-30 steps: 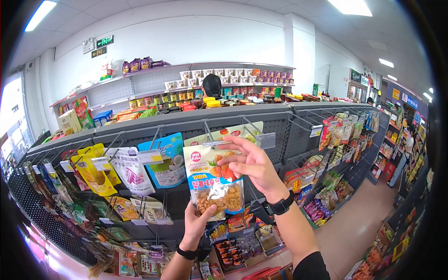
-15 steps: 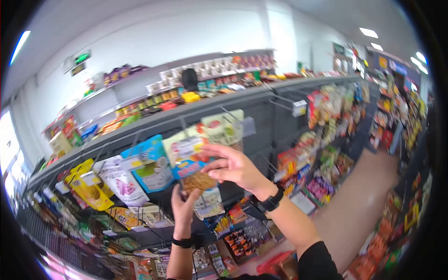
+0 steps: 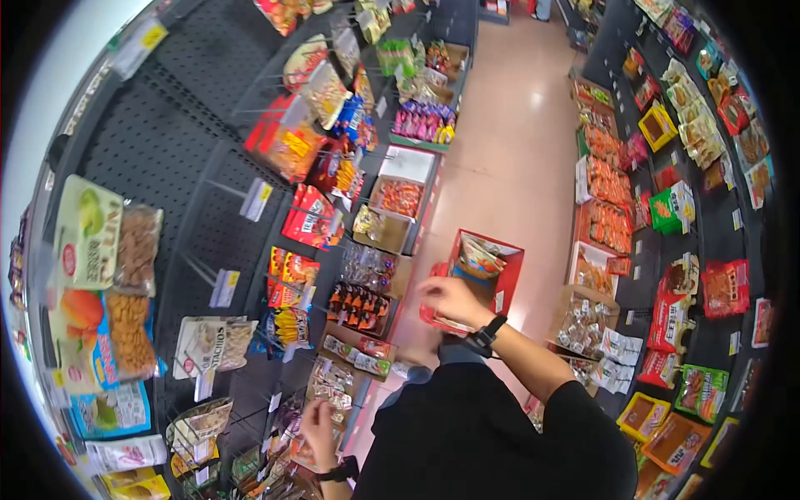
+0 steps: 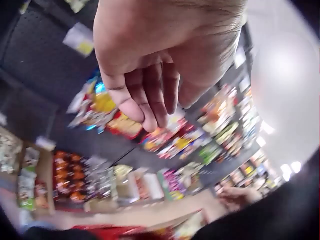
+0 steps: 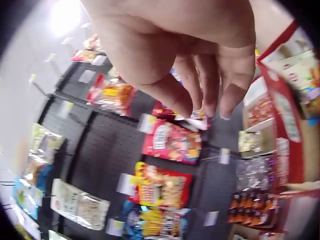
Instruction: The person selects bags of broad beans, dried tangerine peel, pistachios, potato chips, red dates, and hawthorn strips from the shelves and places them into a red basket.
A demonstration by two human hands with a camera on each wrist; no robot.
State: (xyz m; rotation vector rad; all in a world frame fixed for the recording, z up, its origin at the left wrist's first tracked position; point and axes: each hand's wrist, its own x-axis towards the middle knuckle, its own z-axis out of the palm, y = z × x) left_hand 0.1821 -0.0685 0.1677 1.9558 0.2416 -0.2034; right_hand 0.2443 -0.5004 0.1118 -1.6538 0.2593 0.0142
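Observation:
My right hand (image 3: 454, 302) hangs over the near side of a red box (image 3: 510, 287) in the aisle, fingers loosely bent and holding nothing. A snack bag (image 3: 480, 257) lies in that box. Low on the left, my left hand (image 3: 318, 432) is beside the shelf, its fingers relaxed with nothing between them, as the left wrist view of the hand (image 4: 165, 55) also shows. The bag of yellow broad-bean snacks (image 3: 129, 337) hangs on the rack at the far left, away from both hands. Next to it hangs a pale green snack bag (image 3: 87, 233).
Shelving with hooks (image 3: 187, 167) and price tags runs along the left. Open cartons of small packets (image 3: 362, 304) line its base. Another snack shelf (image 3: 667, 292) stands on the right, with the pinkish aisle floor (image 3: 521, 150) between them.
The view has turned right and down from the rack to the aisle. Both hands have come away from the broad-bean bag; the right is now over the red box, the left lower down.

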